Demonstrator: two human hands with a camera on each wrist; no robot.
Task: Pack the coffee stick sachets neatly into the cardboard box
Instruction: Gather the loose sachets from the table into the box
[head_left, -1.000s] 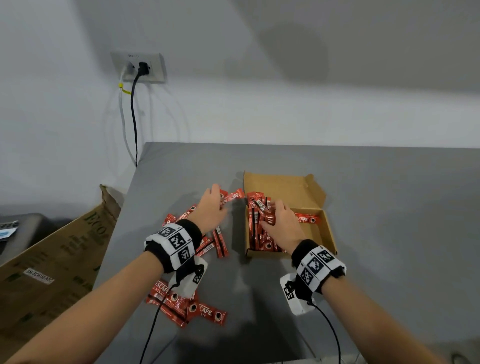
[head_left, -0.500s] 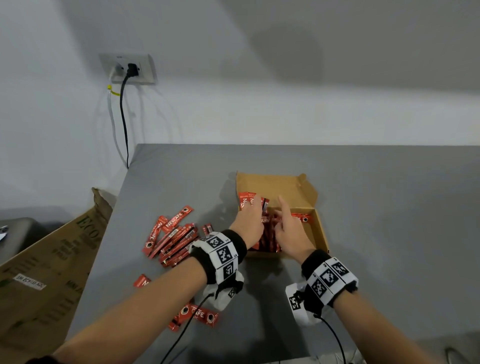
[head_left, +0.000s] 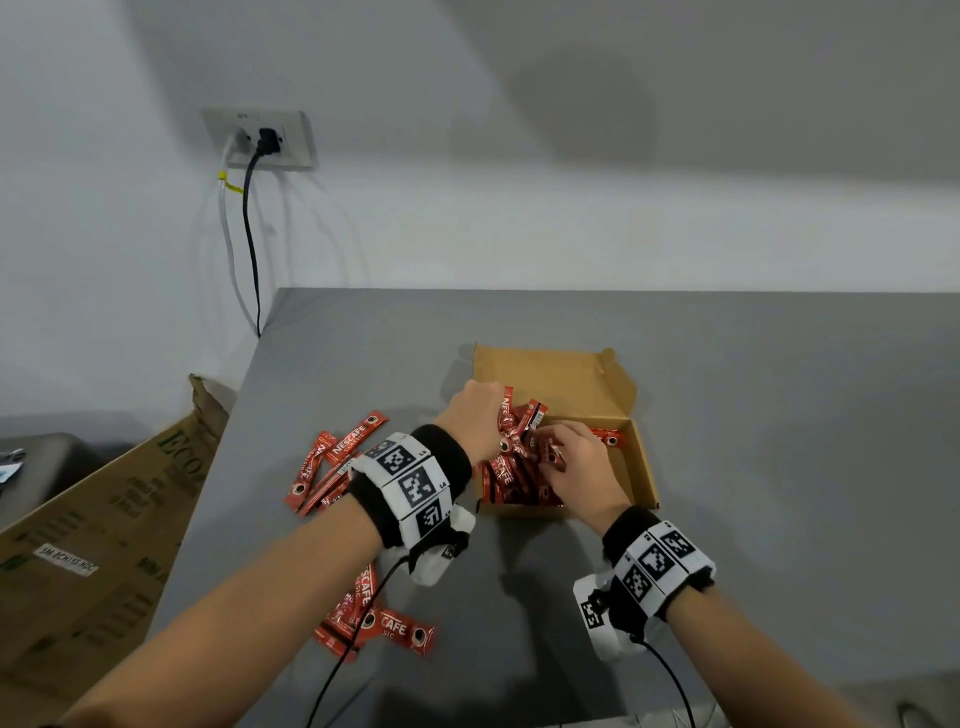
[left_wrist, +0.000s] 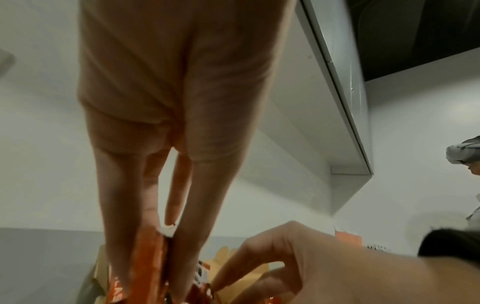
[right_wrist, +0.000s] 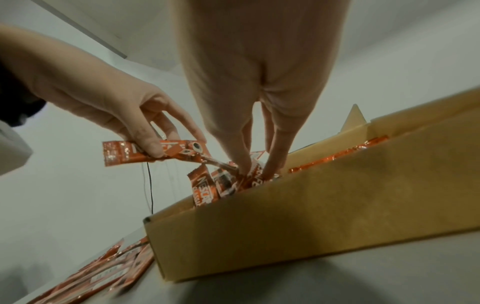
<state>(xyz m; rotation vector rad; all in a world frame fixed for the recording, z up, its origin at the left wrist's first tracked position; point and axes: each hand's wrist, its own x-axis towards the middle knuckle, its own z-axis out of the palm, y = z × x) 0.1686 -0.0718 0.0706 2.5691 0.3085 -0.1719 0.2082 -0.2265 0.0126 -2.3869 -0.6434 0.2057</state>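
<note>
The open cardboard box (head_left: 643, 467) lies on the grey table, its left half filled with red coffee stick sachets (head_left: 511, 475). My left hand (head_left: 475, 421) hovers over the box's left side and pinches a small bundle of sachets (right_wrist: 158, 153) between thumb and fingers. My right hand (head_left: 576, 462) reaches down into the box, and its thumb and a finger pinch a sachet (right_wrist: 255, 166) in the pile there. One sachet (head_left: 610, 436) lies crosswise in the box's bare right half. More loose sachets (head_left: 332, 467) lie on the table left of the box, and others (head_left: 379, 621) near my left forearm.
A large brown carton (head_left: 104, 519) leans beside the table's left edge. A wall socket (head_left: 260, 140) with a black cable hangs above the table's far left corner. The box's lid (head_left: 561, 374) stands open at the far side. Grey table (head_left: 779, 441) stretches right of the box.
My left hand left the loose pile on the table and moved right to the box, carrying a bundle of sachets. My right hand stayed in the box, shifting slightly among the sachets.
</note>
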